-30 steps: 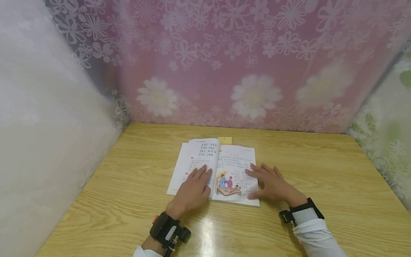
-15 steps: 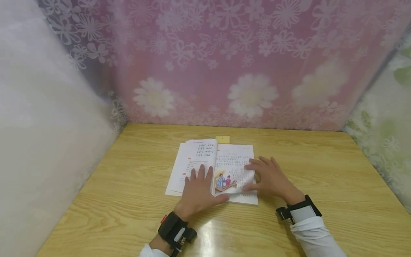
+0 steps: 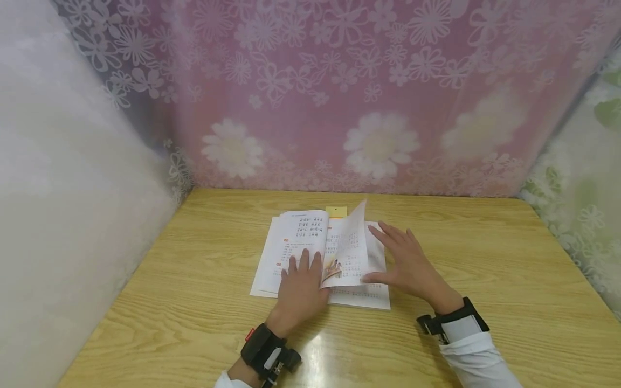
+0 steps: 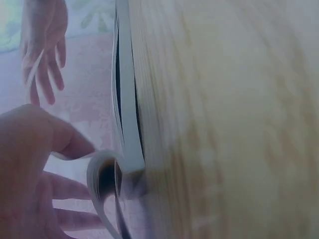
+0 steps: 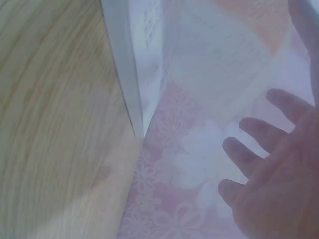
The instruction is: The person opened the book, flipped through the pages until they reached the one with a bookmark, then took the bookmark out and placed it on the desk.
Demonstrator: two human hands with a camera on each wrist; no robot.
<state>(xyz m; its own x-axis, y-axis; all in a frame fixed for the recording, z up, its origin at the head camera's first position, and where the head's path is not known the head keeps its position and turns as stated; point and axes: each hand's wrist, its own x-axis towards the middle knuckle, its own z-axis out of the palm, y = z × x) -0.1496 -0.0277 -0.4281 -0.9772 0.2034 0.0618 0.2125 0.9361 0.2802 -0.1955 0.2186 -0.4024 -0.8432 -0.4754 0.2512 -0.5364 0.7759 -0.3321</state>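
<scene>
In the head view an open book (image 3: 301, 226) with printed pages lies on the wooden table. My left hand (image 3: 302, 293) rests spread on its left page, fingers straight, thumb near the gutter. One right-hand leaf (image 3: 351, 248) with a coloured picture stands partly raised, its upper corner pointing up. Beside that leaf is my right hand (image 3: 412, 264), fingers extended and apart, thumb at the leaf's lower right edge. The right wrist view shows the straight fingers of the right hand (image 5: 279, 159) near the pale raised leaf. Curled pages (image 4: 102, 174) appear by the left thumb in the left wrist view.
A small yellow tab (image 3: 336, 211) sticks out behind the book's top edge. The wooden table (image 3: 194, 258) reaches back to a pink flowered curtain (image 3: 301, 124). Pale sheets (image 3: 87, 205) hang at the left and right sides.
The right-hand leaf has risen from lying flat and now bends up toward the left. My left hand has turned and shifted slightly right; its thumb spread out, then drew back in.
</scene>
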